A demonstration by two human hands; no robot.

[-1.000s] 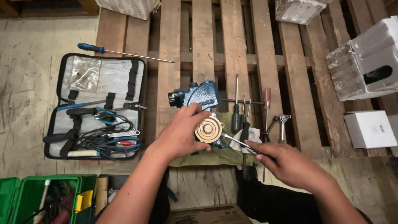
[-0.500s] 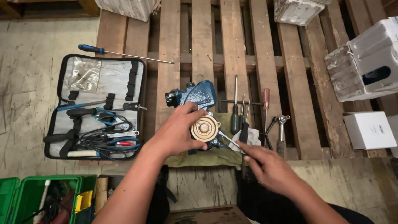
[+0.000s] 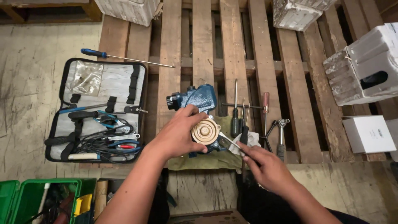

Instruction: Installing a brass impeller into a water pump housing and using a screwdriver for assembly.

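A blue cast-metal pump body (image 3: 199,99) lies on a green cloth (image 3: 207,159) on a wooden pallet. My left hand (image 3: 180,132) grips a round tan metal cover (image 3: 205,132) against the body. My right hand (image 3: 265,166) holds a thin metal tool (image 3: 230,142) whose tip touches the cover's right edge. Several screwdrivers (image 3: 237,112) lie just right of the body.
An open grey tool case (image 3: 97,110) with pliers and wires lies at left, a blue-handled screwdriver (image 3: 124,57) above it. Green crates (image 3: 37,199) sit at the bottom left. White blocks (image 3: 365,70) and a white box (image 3: 368,133) stand at right.
My right hand has slid left and up, bringing the thin tool's tip to the tan cover. My left hand stays on the cover.
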